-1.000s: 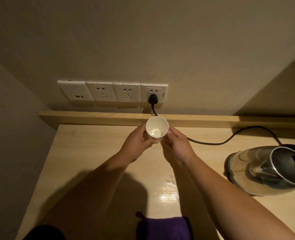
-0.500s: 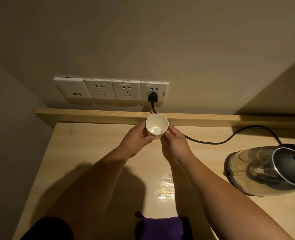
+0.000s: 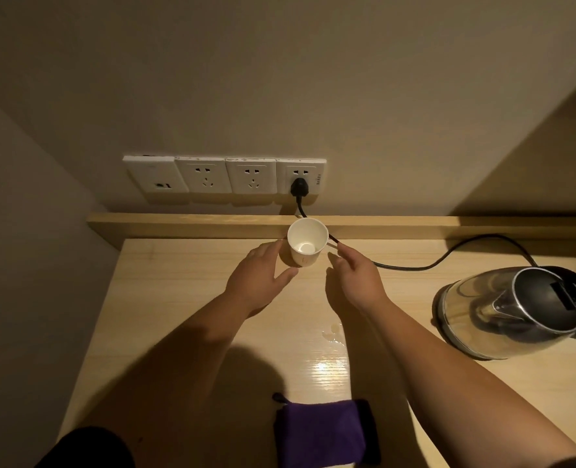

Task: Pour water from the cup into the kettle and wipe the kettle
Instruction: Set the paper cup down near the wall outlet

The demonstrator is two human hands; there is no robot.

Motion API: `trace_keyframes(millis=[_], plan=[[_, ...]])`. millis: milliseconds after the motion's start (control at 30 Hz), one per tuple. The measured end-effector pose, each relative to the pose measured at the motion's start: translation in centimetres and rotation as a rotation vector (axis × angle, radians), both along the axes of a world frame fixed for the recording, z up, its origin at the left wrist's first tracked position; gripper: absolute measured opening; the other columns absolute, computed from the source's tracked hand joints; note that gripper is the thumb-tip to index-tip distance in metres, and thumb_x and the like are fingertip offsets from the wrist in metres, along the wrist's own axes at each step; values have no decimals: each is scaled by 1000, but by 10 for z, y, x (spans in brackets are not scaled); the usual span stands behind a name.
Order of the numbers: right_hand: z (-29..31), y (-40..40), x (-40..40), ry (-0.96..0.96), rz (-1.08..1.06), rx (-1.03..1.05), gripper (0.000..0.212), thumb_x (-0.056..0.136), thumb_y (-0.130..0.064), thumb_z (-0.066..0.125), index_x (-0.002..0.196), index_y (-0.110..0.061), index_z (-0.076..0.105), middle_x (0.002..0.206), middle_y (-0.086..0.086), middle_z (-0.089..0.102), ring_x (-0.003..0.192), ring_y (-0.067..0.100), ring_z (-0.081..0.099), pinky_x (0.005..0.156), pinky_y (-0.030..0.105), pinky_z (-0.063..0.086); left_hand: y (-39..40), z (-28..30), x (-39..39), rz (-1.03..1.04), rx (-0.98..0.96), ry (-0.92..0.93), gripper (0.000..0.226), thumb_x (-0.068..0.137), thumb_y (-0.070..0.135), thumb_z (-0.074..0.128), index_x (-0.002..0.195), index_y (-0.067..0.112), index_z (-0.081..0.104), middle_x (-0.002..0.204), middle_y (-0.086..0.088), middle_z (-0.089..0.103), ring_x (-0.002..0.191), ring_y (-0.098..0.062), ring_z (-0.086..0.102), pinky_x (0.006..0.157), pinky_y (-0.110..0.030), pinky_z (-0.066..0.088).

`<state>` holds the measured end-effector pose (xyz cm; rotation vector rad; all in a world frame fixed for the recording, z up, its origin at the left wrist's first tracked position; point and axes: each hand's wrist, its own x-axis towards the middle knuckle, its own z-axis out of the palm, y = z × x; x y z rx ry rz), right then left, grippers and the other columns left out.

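A white paper cup (image 3: 306,243) stands upright at the back of the wooden table (image 3: 178,298), close to the raised back ledge. My left hand (image 3: 261,280) is just left of it, fingers apart, holding nothing. My right hand (image 3: 355,278) is just right of the cup, fingers loosely spread and also off it. A glass kettle (image 3: 506,312) with a dark lid and black handle stands at the right. A folded purple cloth (image 3: 323,432) lies at the near edge.
A black power cord (image 3: 415,266) runs from a wall socket (image 3: 299,179) across the table to the kettle. A small puddle of water (image 3: 330,334) sits on the table between my arms. A wall closes off the left side.
Both hands held the cup at the back of the table; now they have let go and drawn slightly apart, leaving the cup standing.
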<state>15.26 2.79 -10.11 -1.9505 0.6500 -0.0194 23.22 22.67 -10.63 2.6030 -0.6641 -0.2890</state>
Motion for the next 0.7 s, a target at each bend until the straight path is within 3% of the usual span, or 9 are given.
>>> trace_keyframes(millis=[67,167,300,367,433,533,700], plan=[[4,-3,-14,21,113,-269,39,103,-25,46,140,-13,53,139,9,58,128,28,51,104,38,40,8,2,-13,-37,159,-178,65,93,60,39,145,21,34,149,-2,41,137,-22,34,111,-37,23],[17,-3,-44,68,318,-604,44,103,-31,42,142,-12,50,146,12,50,136,29,39,111,41,33,15,11,-44,-91,302,-274,68,93,63,25,145,21,36,153,-3,36,143,-24,23,112,-39,0],[32,-1,-89,165,421,-838,52,104,-40,31,151,-18,37,160,8,32,150,28,17,122,42,12,12,35,-92,-117,417,-262,71,91,67,22,145,24,37,154,-3,34,145,-25,19,111,-41,-22],[40,-2,-110,176,454,-907,54,105,-43,29,152,-19,33,161,8,29,150,28,14,122,43,9,7,45,-112,-129,439,-266,71,91,68,22,147,24,34,156,-3,30,146,-25,14,107,-41,-29],[46,-6,-130,174,475,-949,54,104,-44,30,152,-19,33,161,8,29,150,29,16,121,44,8,0,53,-124,-170,437,-296,73,92,67,18,150,24,26,159,-3,22,147,-25,6,106,-41,-29],[55,-18,-160,168,482,-983,55,103,-45,34,152,-18,34,161,9,30,150,30,18,119,42,5,-13,65,-137,-248,393,-342,73,93,65,17,151,21,20,160,-4,18,147,-26,4,111,-43,-17],[65,-41,-207,149,448,-1010,55,103,-43,36,150,-15,38,158,11,36,147,32,25,119,45,17,-40,79,-166,-330,337,-398,73,95,62,15,152,18,16,160,-6,15,147,-25,3,117,-44,-7]])
